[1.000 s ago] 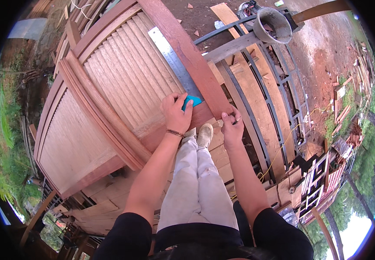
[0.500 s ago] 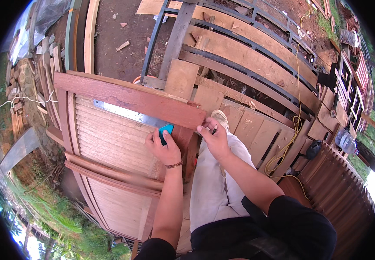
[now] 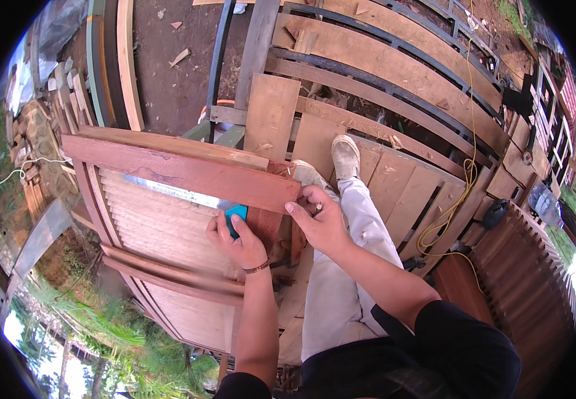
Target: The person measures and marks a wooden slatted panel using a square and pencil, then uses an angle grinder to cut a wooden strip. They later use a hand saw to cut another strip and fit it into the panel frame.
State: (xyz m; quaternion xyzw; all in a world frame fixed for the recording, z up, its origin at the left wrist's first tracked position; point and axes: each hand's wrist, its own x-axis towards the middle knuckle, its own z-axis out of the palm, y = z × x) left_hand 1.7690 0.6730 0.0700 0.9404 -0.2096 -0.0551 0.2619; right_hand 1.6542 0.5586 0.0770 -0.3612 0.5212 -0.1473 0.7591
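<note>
A slatted wooden door [image 3: 158,219] carries a square [image 3: 181,193], its steel blade [image 3: 165,189] lying along the reddish rail [image 3: 188,169] and its blue handle [image 3: 236,222] gripped by the left hand [image 3: 242,247]. The right hand [image 3: 324,223] curls round a slim, barely visible stick [image 3: 318,208], thumb at the rail's end.

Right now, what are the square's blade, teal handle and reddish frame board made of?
Blade: likely bare steel, silvery glare. Teal handle: plastic or painted metal, can't tell; even colour. Reddish frame board: apparently wood, matte, stained or naturally red; streaky surface.
</note>
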